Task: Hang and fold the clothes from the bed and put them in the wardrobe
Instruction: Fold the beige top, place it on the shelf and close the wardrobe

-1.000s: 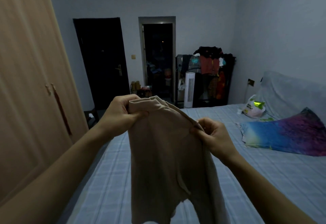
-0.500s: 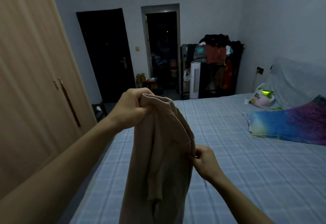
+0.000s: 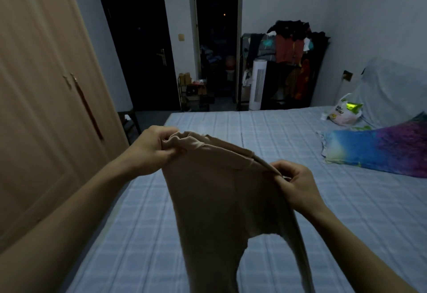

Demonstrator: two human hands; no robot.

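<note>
1. The bed (image 3: 265,145), covered by a blue checked sheet, fills most of the view. Apart from the garment in hand, no other loose clothes show on the part of it that is visible, so the pile looks nearly or wholly worked through, though the near end is out of view.
2. The wardrobe (image 3: 41,98) stands along the bed's left edge with its wooden doors closed. Nothing is going in yet, and I judge that a door must be opened before this piece can be stored.
3. The beige garment (image 3: 221,200), which looks like leggings or tights with two legs hanging down, is held in the air above the bed's middle, near its left edge. It is spread at the waistband but not yet folded, so folding is just beginning.
4. A colourful pillow (image 3: 374,152) lies near the bed's right edge, with a plastic bag (image 3: 342,113) beyond it toward the far right corner. Neither belongs to the laundry.
5. The left hand (image 3: 152,149) has its fingers curled round a bunched end of the waistband.
6. The right hand (image 3: 298,186) pinches the other end of the waistband between thumb and fingers, pulling the band taut.
7. What is left, as I judge it: fold this piece, open the wardrobe and put it inside.
</note>
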